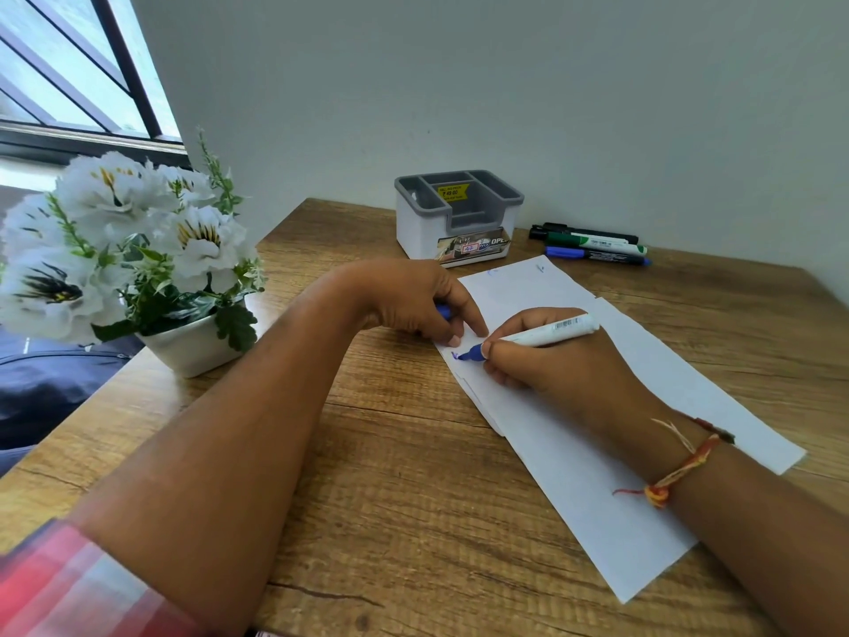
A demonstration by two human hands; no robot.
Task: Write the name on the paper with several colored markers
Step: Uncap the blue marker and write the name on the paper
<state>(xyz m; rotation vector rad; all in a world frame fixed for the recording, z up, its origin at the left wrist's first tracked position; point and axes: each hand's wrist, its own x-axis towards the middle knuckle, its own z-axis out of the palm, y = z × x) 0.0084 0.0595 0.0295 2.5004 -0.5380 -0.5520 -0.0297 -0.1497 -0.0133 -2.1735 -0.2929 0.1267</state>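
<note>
Head view: right hand (551, 367) fingers pinch blue marker (549, 331) at paper (597, 480) edge; left hand (404, 296) fingers clutch cap (443, 311).

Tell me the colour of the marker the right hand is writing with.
Blue tip, white barrel: the marker in the right hand, seen in the head view.

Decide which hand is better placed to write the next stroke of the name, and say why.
Right. The right hand grips the uncapped blue marker, its tip on the paper by a small blue mark. The left hand holds the blue cap while its fingers press the sheet.
</note>
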